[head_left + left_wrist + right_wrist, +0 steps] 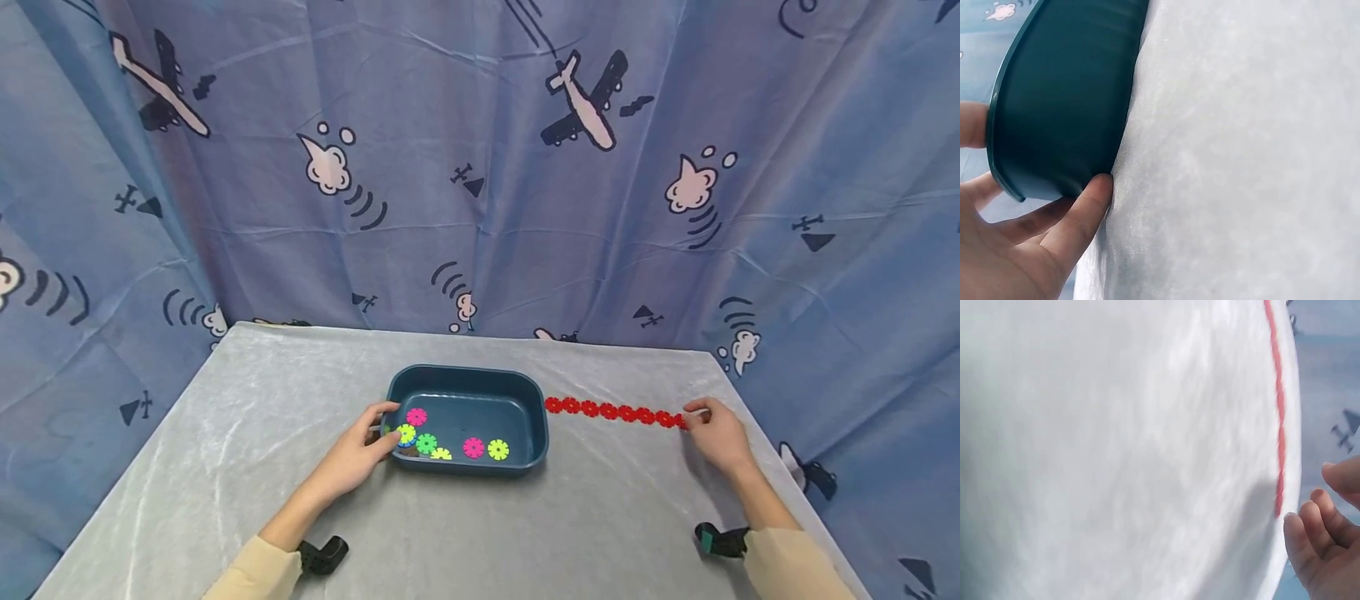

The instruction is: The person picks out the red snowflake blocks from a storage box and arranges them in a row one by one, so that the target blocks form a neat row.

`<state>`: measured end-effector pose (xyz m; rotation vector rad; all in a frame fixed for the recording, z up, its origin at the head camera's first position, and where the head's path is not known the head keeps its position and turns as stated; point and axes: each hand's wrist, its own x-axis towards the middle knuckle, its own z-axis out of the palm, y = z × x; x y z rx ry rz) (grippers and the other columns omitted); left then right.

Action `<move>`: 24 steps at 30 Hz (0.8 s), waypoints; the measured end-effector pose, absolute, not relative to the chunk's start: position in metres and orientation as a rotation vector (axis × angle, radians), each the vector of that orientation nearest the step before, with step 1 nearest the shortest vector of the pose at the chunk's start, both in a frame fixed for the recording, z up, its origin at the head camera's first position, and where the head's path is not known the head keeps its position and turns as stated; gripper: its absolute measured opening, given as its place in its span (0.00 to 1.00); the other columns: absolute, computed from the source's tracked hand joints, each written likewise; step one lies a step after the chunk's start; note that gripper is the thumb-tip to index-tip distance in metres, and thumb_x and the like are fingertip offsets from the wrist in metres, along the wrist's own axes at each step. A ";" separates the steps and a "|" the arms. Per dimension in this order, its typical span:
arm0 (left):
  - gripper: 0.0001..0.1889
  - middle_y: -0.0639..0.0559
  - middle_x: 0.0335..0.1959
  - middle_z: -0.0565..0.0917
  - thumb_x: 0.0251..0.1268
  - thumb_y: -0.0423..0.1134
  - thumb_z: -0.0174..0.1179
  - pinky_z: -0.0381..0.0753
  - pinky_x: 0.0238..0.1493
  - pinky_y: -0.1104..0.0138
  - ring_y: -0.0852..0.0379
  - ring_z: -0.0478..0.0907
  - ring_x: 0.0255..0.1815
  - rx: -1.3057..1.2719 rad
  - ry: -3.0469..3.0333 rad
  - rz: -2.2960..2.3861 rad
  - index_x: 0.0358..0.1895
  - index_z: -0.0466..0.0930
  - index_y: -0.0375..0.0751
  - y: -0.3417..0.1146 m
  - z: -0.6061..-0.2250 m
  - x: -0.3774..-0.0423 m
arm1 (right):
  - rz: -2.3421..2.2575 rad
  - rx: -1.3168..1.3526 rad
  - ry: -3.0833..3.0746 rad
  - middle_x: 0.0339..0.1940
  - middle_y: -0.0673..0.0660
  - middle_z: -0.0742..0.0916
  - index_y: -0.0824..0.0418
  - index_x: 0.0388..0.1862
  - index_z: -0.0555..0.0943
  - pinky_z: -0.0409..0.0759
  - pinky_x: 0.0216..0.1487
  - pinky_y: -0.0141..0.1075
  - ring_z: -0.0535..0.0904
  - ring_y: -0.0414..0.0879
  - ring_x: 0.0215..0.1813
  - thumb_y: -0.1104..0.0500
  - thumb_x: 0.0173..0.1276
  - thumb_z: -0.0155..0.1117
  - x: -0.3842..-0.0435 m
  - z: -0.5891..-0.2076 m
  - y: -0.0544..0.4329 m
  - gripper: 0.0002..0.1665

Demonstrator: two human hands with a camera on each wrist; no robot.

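Observation:
My left hand [348, 462] holds the left end of a dark teal plastic basin [468, 468]. The left wrist view shows the thumb over the rim and the fingertips against the outer wall near its base. Inside the basin lie several notched plastic discs: a pink disc [473, 447], a yellow disc [498, 450], a green disc [426, 443] and others heaped by the left hand. To the right, a row of red notched discs [609, 412] extends from the basin toward my right hand [718, 437]. Its fingers are loosely bent at the row's right end, with a gap between thumb and fingers.
A light grey cloth covers the table [600, 517]. Blue curtains [480, 167] with airplane prints hang behind it and along both sides. A black wrist device [324, 556] is by the left sleeve, another device [722, 540] by the right.

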<state>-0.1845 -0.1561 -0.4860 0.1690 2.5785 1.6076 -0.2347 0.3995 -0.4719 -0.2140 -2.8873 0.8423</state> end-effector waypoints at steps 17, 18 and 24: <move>0.26 0.38 0.71 0.72 0.78 0.44 0.56 0.73 0.64 0.41 0.37 0.76 0.65 0.289 2.733 1.481 0.74 0.67 0.45 -0.164 -0.473 -0.186 | 0.891 0.105 -2.811 0.43 0.64 0.85 0.68 0.52 0.80 0.79 0.46 0.50 0.80 0.56 0.45 0.58 0.77 0.59 -0.213 -0.448 0.309 0.14; 0.26 0.39 0.71 0.72 0.78 0.44 0.56 0.73 0.64 0.41 0.38 0.76 0.65 0.291 2.749 1.466 0.74 0.67 0.45 -0.165 -0.472 -0.186 | 0.882 0.126 -2.810 0.44 0.64 0.85 0.68 0.52 0.80 0.79 0.49 0.52 0.80 0.57 0.46 0.58 0.77 0.60 -0.212 -0.447 0.303 0.14; 0.25 0.43 0.71 0.72 0.79 0.47 0.55 0.74 0.62 0.43 0.41 0.76 0.65 0.285 2.915 1.292 0.73 0.69 0.46 -0.174 -0.472 -0.183 | 0.786 0.195 -2.853 0.56 0.68 0.82 0.68 0.60 0.78 0.75 0.59 0.62 0.76 0.65 0.59 0.53 0.76 0.62 -0.202 -0.443 0.275 0.23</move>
